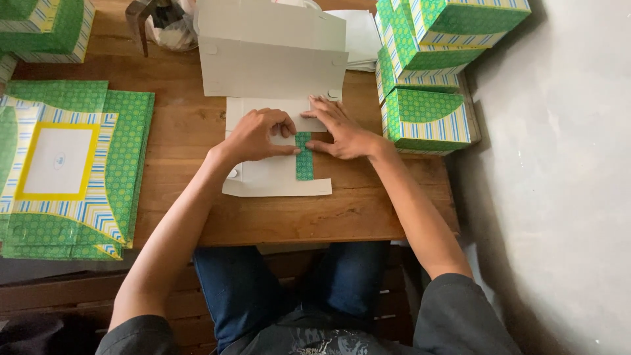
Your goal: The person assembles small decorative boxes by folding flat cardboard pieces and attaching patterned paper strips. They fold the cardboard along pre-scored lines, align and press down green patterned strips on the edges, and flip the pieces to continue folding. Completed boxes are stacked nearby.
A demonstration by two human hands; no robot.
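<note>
Both hands press on a white box blank (276, 141) lying unfolded, plain side up, at the middle of the wooden table (184, 125). The left hand (256, 137) is curled, knuckles bent, fingertips pinning a green patterned flap (303, 156) folded over the white card, likely to hold the crease flat. The right hand (338, 131) lies mostly flat, fingers spread toward the far side, thumb against the flap's right edge; neither hand grips anything. Forearms reach in from the near edge. Flat printed blanks (66, 164) are stacked at left; finished green boxes (427, 72) are piled far right.
</note>
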